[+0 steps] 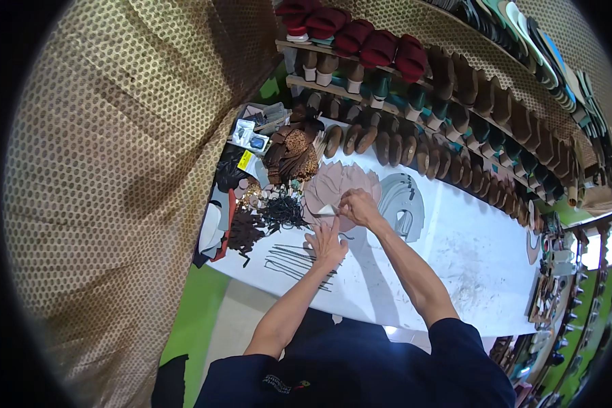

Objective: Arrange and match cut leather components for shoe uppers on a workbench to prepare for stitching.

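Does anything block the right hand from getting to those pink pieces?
Nothing visible does: the right hand is already at the near side of the pink pieces. The left hand is nearer the body, out of that path. Whether the right fingertips grip anything is too small to tell.

Bright light washed the white tabletop [469, 231], where the right forearm [413, 268] threw a soft shadow [379, 282]; a window [593, 253] glared at right. Fisheye distortion bowed the shoe shelves [360, 98]; blackness filled the corners.
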`<state>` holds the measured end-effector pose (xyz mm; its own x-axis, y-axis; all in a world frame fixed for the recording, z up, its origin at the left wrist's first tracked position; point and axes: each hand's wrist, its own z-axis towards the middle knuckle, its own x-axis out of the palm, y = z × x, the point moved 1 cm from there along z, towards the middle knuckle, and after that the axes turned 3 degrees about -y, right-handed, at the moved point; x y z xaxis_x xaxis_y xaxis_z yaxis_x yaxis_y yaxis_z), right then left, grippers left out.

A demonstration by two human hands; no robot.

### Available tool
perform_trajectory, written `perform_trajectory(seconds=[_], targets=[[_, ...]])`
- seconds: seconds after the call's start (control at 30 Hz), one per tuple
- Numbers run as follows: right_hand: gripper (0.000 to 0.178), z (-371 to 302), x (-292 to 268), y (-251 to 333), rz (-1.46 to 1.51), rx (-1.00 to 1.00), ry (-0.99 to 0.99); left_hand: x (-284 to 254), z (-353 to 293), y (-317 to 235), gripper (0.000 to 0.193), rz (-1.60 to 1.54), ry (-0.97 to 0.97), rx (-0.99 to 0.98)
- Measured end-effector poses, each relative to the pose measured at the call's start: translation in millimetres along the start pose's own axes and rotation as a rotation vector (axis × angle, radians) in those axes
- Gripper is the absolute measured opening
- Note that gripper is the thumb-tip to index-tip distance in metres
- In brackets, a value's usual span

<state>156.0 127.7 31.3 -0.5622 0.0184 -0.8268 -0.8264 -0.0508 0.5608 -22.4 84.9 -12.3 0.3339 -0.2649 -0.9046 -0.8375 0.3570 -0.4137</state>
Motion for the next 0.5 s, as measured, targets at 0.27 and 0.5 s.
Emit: perform_trajectory(seconds=[0.27, 0.5], targets=[[0.020, 44.7, -58.2, 10.0, -0.143, 0.064, -0.174, -4.3, 11.7, 0.4, 0.109, 0.009, 0.104, 0.031], [0.018, 66.2, -109.8, 28.1, -0.212, 0.031, -0.505, -4.8, 17.6, 5.1, 0.110, 0.071, 0.208, 0.063]])
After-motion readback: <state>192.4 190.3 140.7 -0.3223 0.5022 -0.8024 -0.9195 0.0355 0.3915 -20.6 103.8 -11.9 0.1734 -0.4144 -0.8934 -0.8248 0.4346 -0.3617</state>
